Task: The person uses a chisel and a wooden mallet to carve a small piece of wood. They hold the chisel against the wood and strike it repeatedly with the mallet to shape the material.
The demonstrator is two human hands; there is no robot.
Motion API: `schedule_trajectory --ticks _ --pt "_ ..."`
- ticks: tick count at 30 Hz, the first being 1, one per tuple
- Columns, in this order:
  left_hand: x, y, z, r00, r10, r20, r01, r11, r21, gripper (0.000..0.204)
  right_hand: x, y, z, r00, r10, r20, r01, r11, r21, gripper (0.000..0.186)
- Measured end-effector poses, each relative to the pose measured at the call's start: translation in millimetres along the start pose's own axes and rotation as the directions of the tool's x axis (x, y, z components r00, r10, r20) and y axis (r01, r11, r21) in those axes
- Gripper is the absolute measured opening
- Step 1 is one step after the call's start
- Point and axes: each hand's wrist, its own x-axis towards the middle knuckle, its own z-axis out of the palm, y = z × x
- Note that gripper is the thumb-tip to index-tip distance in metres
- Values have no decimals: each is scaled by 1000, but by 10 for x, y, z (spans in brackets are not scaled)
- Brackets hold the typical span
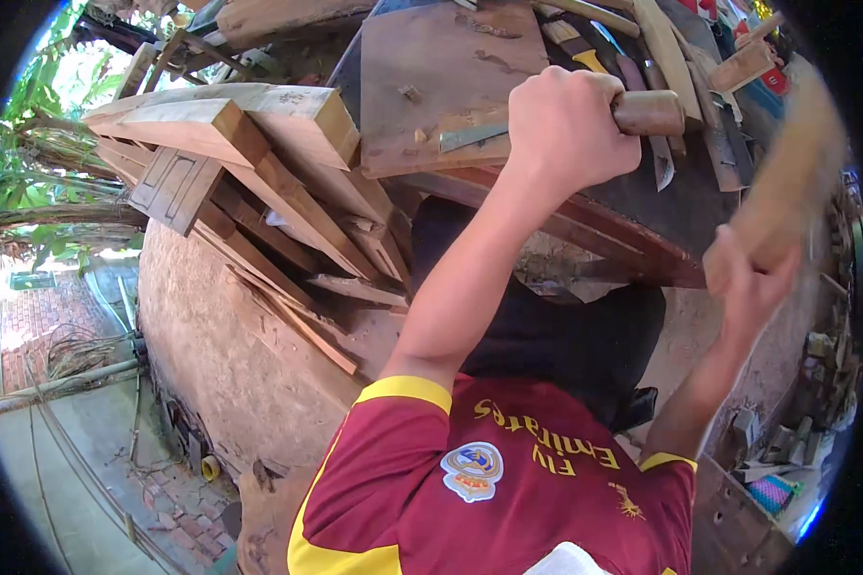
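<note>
My left hand (573,129) is closed round a chisel, and the round end of its wooden handle (650,112) sticks out to the right of the fist. To the left of the fist the flat metal blade (474,138) shows, low over a brown wooden board (422,57). Whether the edge touches the board I cannot tell. My right hand (753,268) grips a wooden mallet (798,163), blurred by motion and raised to the right, apart from the chisel. Small wood chips (410,93) lie on the board.
Right of the board lie a brush (571,43), a knife-like blade (662,161) and several other tools on the dark bench top (623,201). Thick timber beams (249,115) are stacked at the left. Wood scraps (786,446) lie at the lower right.
</note>
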Motion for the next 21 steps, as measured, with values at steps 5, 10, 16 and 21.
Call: schedule_trajectory --ticks 5,10,16,21 --pt "-44 -38 55 999 34 8 -35 999 38 13 -214 27 154 885 -382 265 460 806 -373 67" --pt "-93 -45 -2 997 30 67 -34 997 63 13 -84 162 -58 999 41 12 -40 996 -75 80" --pt "-10 -52 51 999 24 22 -25 999 43 14 -288 9 222 929 -185 321 241 960 -143 81" --pt "-41 -46 -24 1000 13 27 -13 1000 24 15 -83 160 123 999 40 -24 -38 995 94 79"
